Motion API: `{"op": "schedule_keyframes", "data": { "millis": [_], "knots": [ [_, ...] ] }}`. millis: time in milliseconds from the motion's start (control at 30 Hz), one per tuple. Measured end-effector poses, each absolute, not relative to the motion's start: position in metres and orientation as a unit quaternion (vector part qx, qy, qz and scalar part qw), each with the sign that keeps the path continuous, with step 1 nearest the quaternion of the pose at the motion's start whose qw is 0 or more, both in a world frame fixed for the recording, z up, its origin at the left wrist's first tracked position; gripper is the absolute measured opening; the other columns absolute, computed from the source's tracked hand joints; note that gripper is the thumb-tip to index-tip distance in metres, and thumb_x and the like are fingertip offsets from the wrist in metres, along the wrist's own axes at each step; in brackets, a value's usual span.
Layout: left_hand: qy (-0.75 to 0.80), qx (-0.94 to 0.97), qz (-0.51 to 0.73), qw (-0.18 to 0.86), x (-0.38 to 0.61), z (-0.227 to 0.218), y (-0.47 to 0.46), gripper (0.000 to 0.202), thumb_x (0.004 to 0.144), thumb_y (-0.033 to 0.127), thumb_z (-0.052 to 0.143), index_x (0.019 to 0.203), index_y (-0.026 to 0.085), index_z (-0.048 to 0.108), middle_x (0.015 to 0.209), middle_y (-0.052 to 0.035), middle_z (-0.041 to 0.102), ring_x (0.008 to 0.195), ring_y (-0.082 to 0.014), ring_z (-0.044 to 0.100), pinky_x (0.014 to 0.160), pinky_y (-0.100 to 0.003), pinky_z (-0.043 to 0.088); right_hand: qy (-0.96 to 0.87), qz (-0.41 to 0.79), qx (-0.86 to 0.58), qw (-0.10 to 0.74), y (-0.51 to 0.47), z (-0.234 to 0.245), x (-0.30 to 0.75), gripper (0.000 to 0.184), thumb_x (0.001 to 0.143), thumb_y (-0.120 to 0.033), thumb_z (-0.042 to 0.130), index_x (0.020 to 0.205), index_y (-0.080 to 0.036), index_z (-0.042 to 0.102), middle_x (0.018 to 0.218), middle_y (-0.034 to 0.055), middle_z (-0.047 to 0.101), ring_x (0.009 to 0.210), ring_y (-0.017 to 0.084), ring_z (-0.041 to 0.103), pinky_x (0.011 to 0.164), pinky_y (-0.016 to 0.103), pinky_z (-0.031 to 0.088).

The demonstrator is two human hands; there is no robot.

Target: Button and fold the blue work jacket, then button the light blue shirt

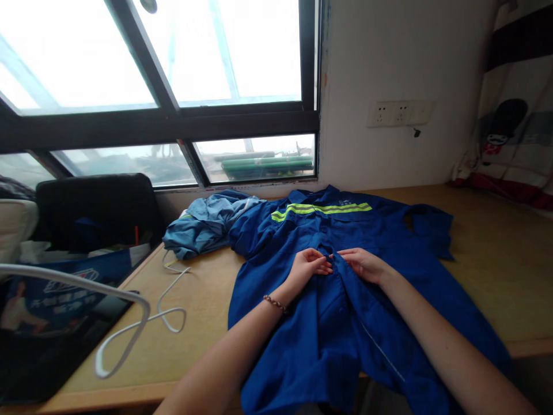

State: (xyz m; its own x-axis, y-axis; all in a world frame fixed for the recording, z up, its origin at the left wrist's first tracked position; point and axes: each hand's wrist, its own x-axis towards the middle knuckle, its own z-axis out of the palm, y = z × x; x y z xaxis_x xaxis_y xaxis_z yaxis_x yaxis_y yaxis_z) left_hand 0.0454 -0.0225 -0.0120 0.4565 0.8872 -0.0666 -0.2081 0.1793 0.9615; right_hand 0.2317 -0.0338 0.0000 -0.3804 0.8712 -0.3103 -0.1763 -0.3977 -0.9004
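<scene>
A blue work jacket [276, 300] with a yellow-green reflective strip [322, 210] across its chest lies front up on the table, its lower hem hanging over the near edge. At the middle of the front opening, my left hand [310, 264] pinches one front edge of the jacket. Just to its right, my right hand [362, 264] has its fingers closed on the other front edge. The fingertips of both hands nearly meet there. Whether a button sits between them is too small to tell. Above the hands the front edges lie together; below them they part.
Crumpled light-blue clothing [207, 222] lies at the jacket's left. A white cable [166, 314] loops across the wooden table [207, 346]. A black chair [95, 202] and a printed bag [73, 288] stand left. Behind are a window and wall sockets [400, 113]; a curtain [518, 115] hangs right.
</scene>
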Motion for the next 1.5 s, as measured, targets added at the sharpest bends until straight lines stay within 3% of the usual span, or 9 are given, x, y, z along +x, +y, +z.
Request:
{"op": "schedule_keyframes", "data": {
  "millis": [200, 400, 1067, 1300, 1500],
  "knots": [
    [0.323, 0.496, 0.408, 0.695, 0.045, -0.011, -0.024, 0.035, 0.063, 0.037, 0.068, 0.078, 0.012, 0.048, 0.075, -0.0117, 0.067, 0.066, -0.0208, 0.065, 0.062, -0.031, 0.052, -0.421, 0.705, -0.447, 0.355, -0.034, -0.002, 0.230, 0.026, 0.066, -0.018, 0.066, 0.091, -0.011, 0.066, 0.076, 0.0086, 0.068, 0.066, 0.014, 0.063, 0.061, 0.023, 0.050],
    [0.334, 0.488, 0.394, 0.703, 0.047, -0.013, -0.024, 0.036, 0.061, 0.036, 0.070, 0.078, 0.011, 0.049, 0.075, -0.0126, 0.067, 0.068, -0.0221, 0.066, 0.064, -0.032, 0.053, -0.397, 0.705, -0.415, 0.416, -0.033, -0.001, 0.231, 0.024, 0.067, -0.015, 0.063, 0.090, -0.013, 0.066, 0.074, 0.0068, 0.068, 0.064, 0.014, 0.064, 0.062, 0.025, 0.051],
    [0.342, 0.461, 0.390, 0.720, 0.047, -0.021, -0.020, 0.028, 0.061, 0.025, 0.071, 0.078, 0.009, 0.055, 0.074, -0.0117, 0.067, 0.067, -0.0198, 0.065, 0.065, -0.028, 0.053, -0.422, 0.686, -0.429, 0.408, -0.034, -0.006, 0.226, 0.029, 0.062, -0.022, 0.070, 0.088, -0.012, 0.067, 0.075, 0.0085, 0.068, 0.066, 0.015, 0.064, 0.066, 0.026, 0.051],
    [0.336, 0.463, 0.390, 0.722, 0.045, -0.020, -0.021, 0.026, 0.061, 0.024, 0.071, 0.076, 0.009, 0.055, 0.076, -0.0128, 0.067, 0.069, -0.0202, 0.065, 0.063, -0.026, 0.052, -0.451, 0.639, -0.456, 0.423, -0.036, -0.007, 0.222, 0.033, 0.056, -0.032, 0.073, 0.083, -0.013, 0.069, 0.071, 0.0074, 0.068, 0.061, 0.016, 0.062, 0.060, 0.026, 0.049],
    [0.335, 0.477, 0.401, 0.707, 0.046, -0.020, -0.023, 0.027, 0.059, 0.027, 0.072, 0.072, 0.008, 0.057, 0.072, -0.0108, 0.067, 0.065, -0.0192, 0.065, 0.066, -0.030, 0.052, -0.560, 0.499, -0.499, 0.434, -0.037, -0.004, 0.216, 0.019, 0.060, -0.029, 0.067, 0.071, -0.014, 0.067, 0.064, 0.0031, 0.066, 0.059, 0.016, 0.060, 0.055, 0.025, 0.045]
  ]
}}
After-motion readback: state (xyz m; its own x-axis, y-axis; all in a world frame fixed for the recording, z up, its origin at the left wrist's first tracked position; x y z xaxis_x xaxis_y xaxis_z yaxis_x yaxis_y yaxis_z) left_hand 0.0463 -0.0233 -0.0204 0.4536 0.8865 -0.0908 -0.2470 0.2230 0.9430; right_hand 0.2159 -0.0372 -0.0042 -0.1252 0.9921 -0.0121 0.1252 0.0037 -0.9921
